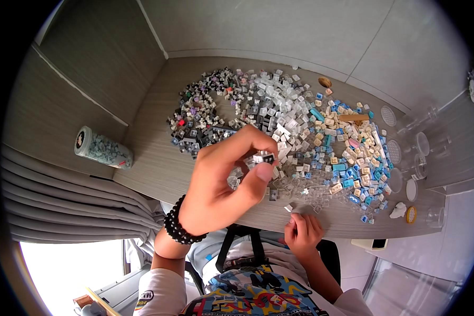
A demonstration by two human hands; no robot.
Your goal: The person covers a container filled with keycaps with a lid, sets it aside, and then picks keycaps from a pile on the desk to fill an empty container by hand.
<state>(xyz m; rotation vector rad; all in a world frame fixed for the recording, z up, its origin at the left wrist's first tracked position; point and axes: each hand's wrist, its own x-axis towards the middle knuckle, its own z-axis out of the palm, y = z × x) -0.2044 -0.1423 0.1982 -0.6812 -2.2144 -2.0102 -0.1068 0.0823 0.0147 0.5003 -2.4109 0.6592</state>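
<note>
My left hand, raised over the table, pinches a small keyboard switch between thumb and fingers. The switch looks pale and clear with a dark face. My right hand rests at the table's front edge with its fingers curled in; whatever they may hold is hidden. Close to its fingertips lies a white keycap. Behind my left hand spread clear and white keycaps, partly covered by the hand. Black, white and purple switches form a heap further left.
Cream and blue keycaps cover the right side, with a wooden bar among them. Clear jars and round lids stand along the right edge. A filled clear jar lies at the left. A cable hole sits at the back.
</note>
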